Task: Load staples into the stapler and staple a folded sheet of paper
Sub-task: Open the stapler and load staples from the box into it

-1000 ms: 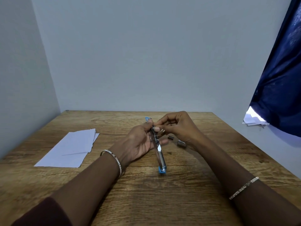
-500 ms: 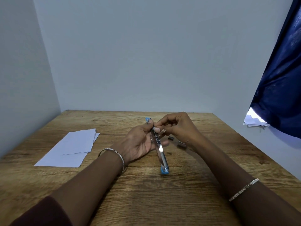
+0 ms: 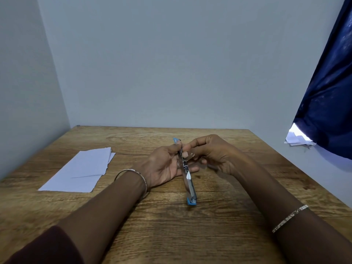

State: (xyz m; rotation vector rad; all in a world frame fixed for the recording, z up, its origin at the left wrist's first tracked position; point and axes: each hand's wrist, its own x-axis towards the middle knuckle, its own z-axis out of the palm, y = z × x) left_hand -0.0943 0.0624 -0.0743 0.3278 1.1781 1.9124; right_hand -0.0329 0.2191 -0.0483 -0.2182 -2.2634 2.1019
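Two hands: both meet at the stapler (image 3: 187, 177) near the middle of the table (image 3: 171, 235).
Left hand (image 3: 165, 165): palm turned inward, fingers cupped behind the stapler's upper half, thumb pressed on its far part; closed around it.
Right hand (image 3: 215, 155): fingertips pinched narrow on a small metallic piece, probably staples (image 3: 189, 156), touching the stapler's side.
Stapler axis: opened out long and thin, running from the far blue tip (image 3: 175, 140) toward the person.
Stapler ends: near blue end (image 3: 191, 201) rests on the wood; far end is raised in the grip.
Paper (image 3: 82, 170): white sheets lying flat, well apart to the left.
Wrists: a bracelet on each.
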